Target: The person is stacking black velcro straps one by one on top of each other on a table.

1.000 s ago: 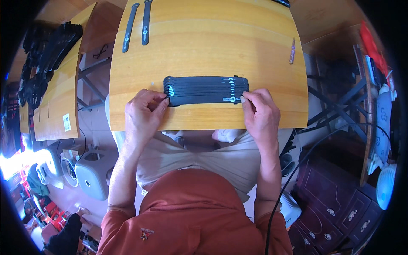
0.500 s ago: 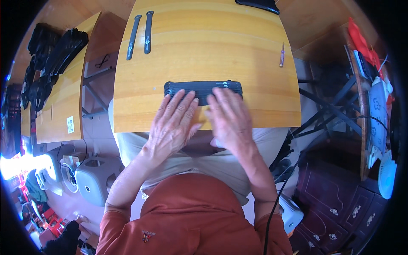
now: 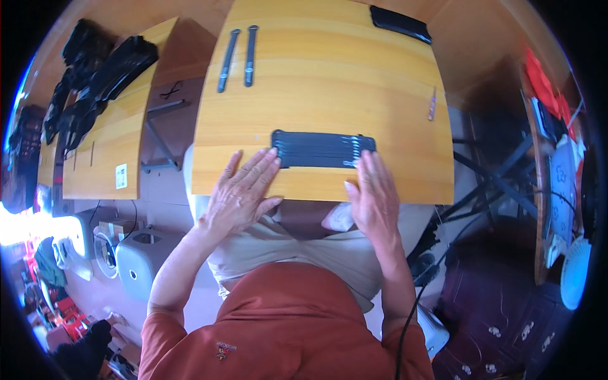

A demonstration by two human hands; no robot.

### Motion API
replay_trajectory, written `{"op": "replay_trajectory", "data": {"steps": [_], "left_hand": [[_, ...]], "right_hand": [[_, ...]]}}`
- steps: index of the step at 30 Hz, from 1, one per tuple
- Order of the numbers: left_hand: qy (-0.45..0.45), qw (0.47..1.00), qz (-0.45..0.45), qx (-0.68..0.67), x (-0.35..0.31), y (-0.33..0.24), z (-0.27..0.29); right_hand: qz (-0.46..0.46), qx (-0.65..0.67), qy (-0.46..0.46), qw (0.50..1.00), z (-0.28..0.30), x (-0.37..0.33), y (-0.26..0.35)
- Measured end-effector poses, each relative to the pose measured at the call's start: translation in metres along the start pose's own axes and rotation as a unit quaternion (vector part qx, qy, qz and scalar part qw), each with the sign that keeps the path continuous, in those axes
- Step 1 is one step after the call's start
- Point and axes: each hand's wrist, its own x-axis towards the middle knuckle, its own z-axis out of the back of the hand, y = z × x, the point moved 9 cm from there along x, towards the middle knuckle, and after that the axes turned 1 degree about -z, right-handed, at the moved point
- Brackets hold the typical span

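Note:
Several dark flat straps (image 3: 320,151) lie side by side in a neat block near the table's front edge, light marks lined up at their right end. At the block's left end rest the fingertips of my left hand (image 3: 239,193), its fingers stretched out and thumb apart. My right hand (image 3: 375,199) has its straight fingers at the right end, thumb pointing toward the middle. Neither hand grips anything. Two single straps, a left one (image 3: 228,61) and a right one (image 3: 251,57), lie apart at the table's far left.
The wooden table (image 3: 316,95) also bears a black packet-like bundle (image 3: 400,25) at its far right corner and a slim screwdriver-like tool (image 3: 432,104) by the right edge. Piles of black straps or bags (image 3: 123,68) cover a second table at left. A cable (image 3: 410,320) hangs by my right arm.
My hands have moved apart to the two ends of the strap block, uncovering its middle. The whole view has shifted a little, so the table appears farther right and lower.

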Motion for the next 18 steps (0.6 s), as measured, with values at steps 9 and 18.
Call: {"op": "replay_trajectory", "data": {"steps": [9,18], "left_hand": [[-0.042,0.999,0.007,-0.031,-0.004,0.003,0.003],[-0.072,0.996,0.005,-0.058,-0.004,0.004,0.005]], "right_hand": [[0.059,0.064,-0.055,0.995,0.003,0.079,0.052],[0.156,0.116,-0.021,0.981,-0.088,0.197,0.120]]}}
